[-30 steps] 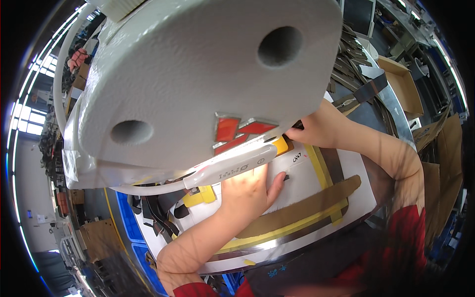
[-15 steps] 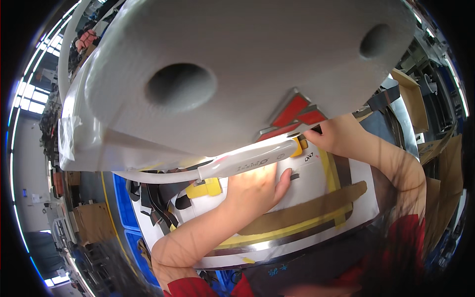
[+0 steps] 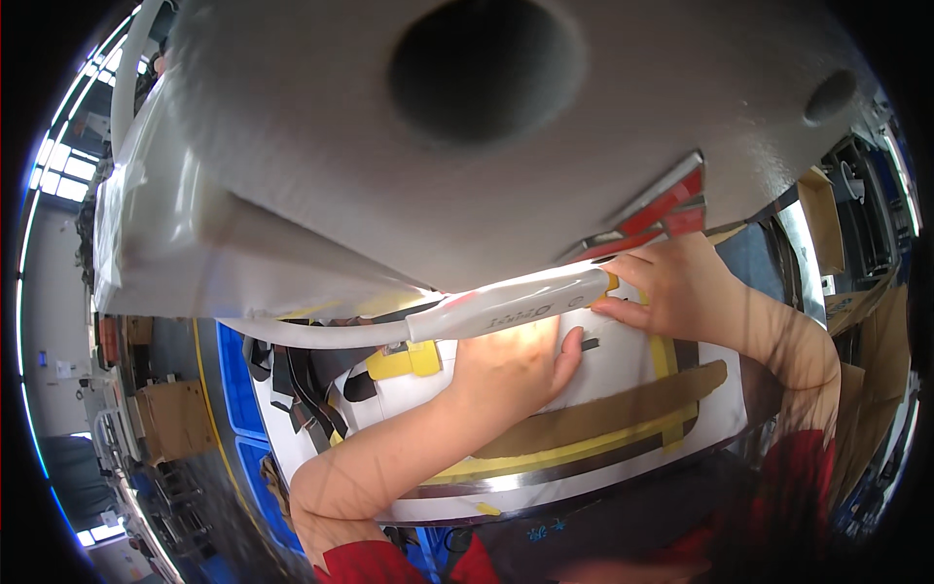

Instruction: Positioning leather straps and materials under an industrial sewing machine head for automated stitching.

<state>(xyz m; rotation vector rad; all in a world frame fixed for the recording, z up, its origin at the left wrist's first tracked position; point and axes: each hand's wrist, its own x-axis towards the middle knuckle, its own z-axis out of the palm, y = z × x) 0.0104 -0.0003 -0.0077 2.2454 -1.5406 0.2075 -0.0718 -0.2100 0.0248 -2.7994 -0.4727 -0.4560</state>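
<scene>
A large pale grey machine head, like a sewing machine's, fills the upper view. Beneath its lower edge, a white stick-shaped lamp glows. My left hand lies flat on a white sheet-like template, thumb spread; the lamp hides its fingertips. To the right, my right hand reaches in under the machine head. Its thumb and forefinger are apart beside the lamp's yellow-tipped end, and I see nothing held between them. A brown strip and yellow tape lie across the template.
Dark straps hang at the worktop's left, by blue bins. A yellow patch sits left of my left hand. Cardboard boxes stand at the right, another carton at the far left.
The machine head looks larger and shifted in view as my head moved. My right thumb and forefinger now show more openly, spread near the lamp's end. The left hand stays on the template.
</scene>
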